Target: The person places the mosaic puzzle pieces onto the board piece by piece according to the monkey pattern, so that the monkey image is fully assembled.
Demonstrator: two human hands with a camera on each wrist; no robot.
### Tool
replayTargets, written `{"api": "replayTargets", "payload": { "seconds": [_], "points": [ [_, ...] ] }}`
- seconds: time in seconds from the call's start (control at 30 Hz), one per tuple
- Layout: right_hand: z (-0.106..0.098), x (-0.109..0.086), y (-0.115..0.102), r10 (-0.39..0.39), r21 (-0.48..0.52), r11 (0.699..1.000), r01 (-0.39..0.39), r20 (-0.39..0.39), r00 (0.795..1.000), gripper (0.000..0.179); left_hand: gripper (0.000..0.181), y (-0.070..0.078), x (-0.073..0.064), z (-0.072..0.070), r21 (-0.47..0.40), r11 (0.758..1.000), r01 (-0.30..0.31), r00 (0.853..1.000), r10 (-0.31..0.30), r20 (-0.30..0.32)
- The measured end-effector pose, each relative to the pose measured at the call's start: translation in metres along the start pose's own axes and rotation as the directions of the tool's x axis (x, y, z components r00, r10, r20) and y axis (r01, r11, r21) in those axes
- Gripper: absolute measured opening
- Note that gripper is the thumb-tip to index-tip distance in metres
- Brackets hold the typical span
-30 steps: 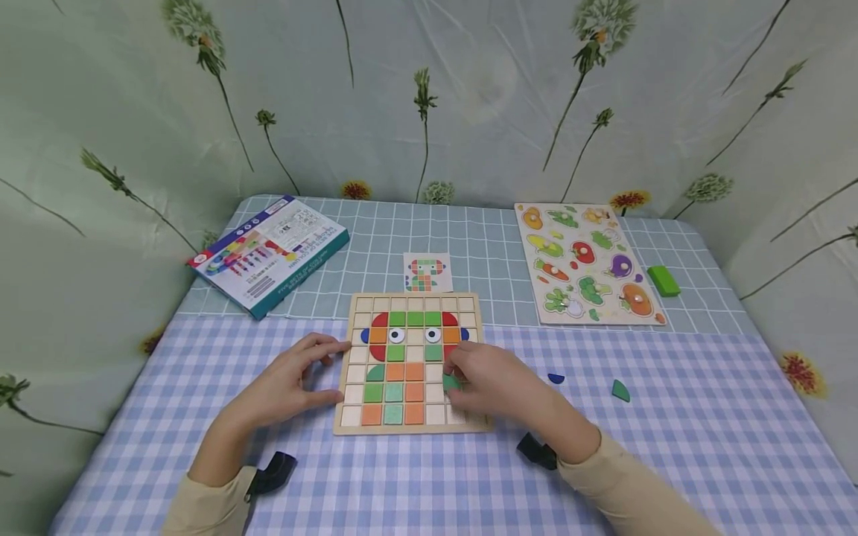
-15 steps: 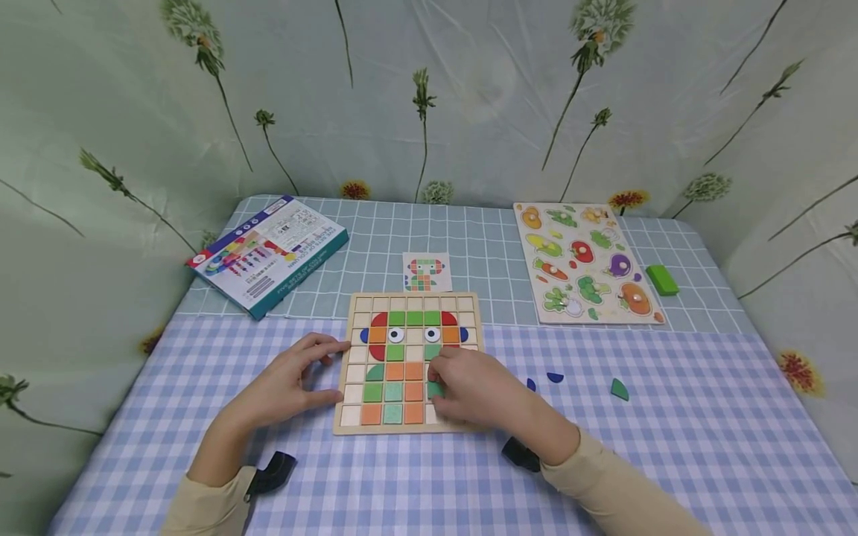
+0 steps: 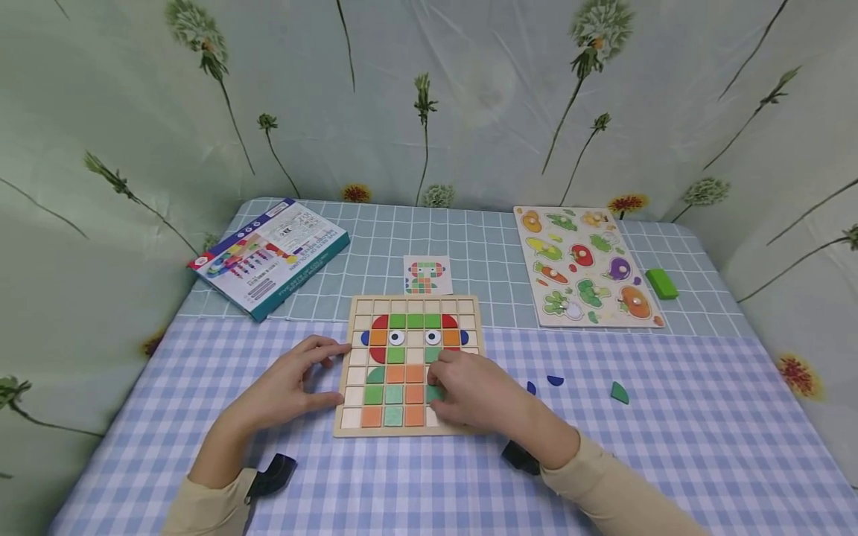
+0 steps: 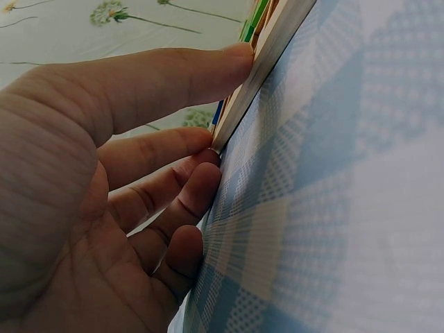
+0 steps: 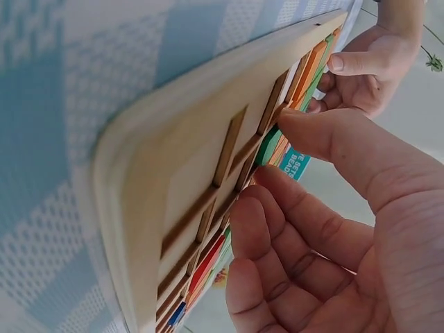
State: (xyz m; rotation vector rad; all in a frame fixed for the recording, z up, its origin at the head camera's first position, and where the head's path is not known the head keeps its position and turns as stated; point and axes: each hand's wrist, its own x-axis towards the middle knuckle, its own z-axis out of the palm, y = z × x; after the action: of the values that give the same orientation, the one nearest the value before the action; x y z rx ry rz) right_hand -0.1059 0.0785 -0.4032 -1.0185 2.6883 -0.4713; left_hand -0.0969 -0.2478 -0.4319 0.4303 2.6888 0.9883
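Observation:
A wooden grid board lies on the checked cloth, its cells partly filled with coloured tiles that form an animal figure with two round eyes. My right hand is over the board's right half. Its thumb and index finger pinch a green tile right at a cell; the fingers hide part of that tile. My left hand rests at the board's left edge, thumb and fingertips touching the wooden side, fingers loosely extended. A small picture card with a similar figure lies just behind the board.
Right of the board lie two blue half-round pieces and a green quarter-round piece. A vegetable puzzle board and a green block are at the back right. A flat box lies at the back left.
My right hand has shifted left across the board with the green tile, then stayed there for the last half second. A second blue piece has come into sight. My left hand has not moved.

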Motion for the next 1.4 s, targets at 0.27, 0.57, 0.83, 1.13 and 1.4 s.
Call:
{"api": "replayTargets", "payload": {
  "seconds": [0.27,0.57,0.83,1.13,1.4],
  "points": [
    [0.001,0.000,0.000,-0.005,0.012,1.000,0.004,0.010,1.000,0.015,0.073,0.000,0.001,0.000,-0.002,1.000,-0.002,1.000,0.001,-0.003],
    [-0.009,-0.012,0.002,0.045,0.072,0.996,-0.046,0.007,0.999,0.023,0.074,0.001,0.001,0.001,0.005,1.000,0.002,1.000,-0.001,-0.002],
    [-0.034,-0.063,0.052,0.252,0.102,0.965,-0.243,-0.085,0.964,0.027,0.073,0.001,0.001,0.000,-0.001,1.000,-0.007,1.000,0.007,-0.005],
    [-0.052,-0.136,0.118,0.544,0.127,0.836,-0.535,-0.053,0.838,0.043,0.073,0.000,0.000,-0.001,-0.013,1.000,-0.003,1.000,0.003,-0.003],
    [-0.049,-0.172,0.146,0.653,0.131,0.749,-0.650,0.025,0.757,0.047,0.073,0.000,0.001,-0.001,-0.017,1.000,-0.007,1.000,0.007,-0.002]
  ]
}}
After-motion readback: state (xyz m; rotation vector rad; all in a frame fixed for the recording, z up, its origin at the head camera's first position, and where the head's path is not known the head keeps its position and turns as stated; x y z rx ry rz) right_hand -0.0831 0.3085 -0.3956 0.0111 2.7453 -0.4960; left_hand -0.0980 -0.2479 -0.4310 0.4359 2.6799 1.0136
